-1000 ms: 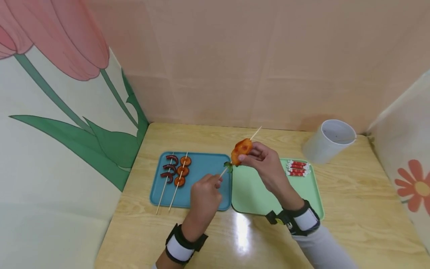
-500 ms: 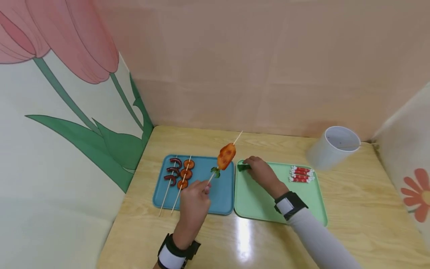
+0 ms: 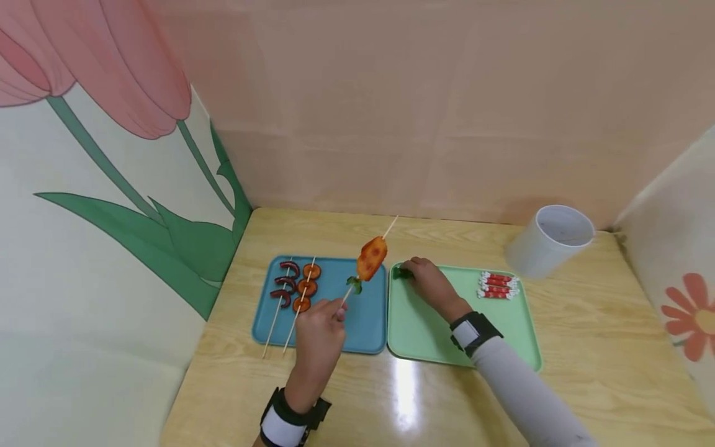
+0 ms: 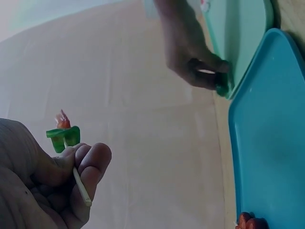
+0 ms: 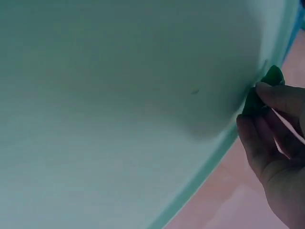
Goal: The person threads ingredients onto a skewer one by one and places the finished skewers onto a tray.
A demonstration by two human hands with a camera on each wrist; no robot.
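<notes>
My left hand (image 3: 319,335) grips a wooden skewer (image 3: 390,227) by its lower part, above the blue tray. Threaded on it are orange-brown food pieces (image 3: 372,257) and, below them, a green pepper piece (image 3: 354,284). The left wrist view shows the stick's blunt end (image 4: 86,197) poking out past my curled fingers. At the far left corner of the light green tray (image 3: 424,335), my right hand (image 3: 432,288) pinches another green pepper piece (image 5: 274,76) between thumb and fingers, partly hidden by them.
On the blue tray (image 3: 363,341) lie a skewer of dark red curled sausages (image 3: 285,282) and one of round brown slices (image 3: 308,287). Several red-and-white sticks (image 3: 497,285) sit at the green tray's right. Behind it stands a white cylindrical container (image 3: 550,242).
My right hand has left the orange pieces on the skewer and moved down to the green tray's corner, onto a green pepper piece. My left hand has shifted left with the skewer.
</notes>
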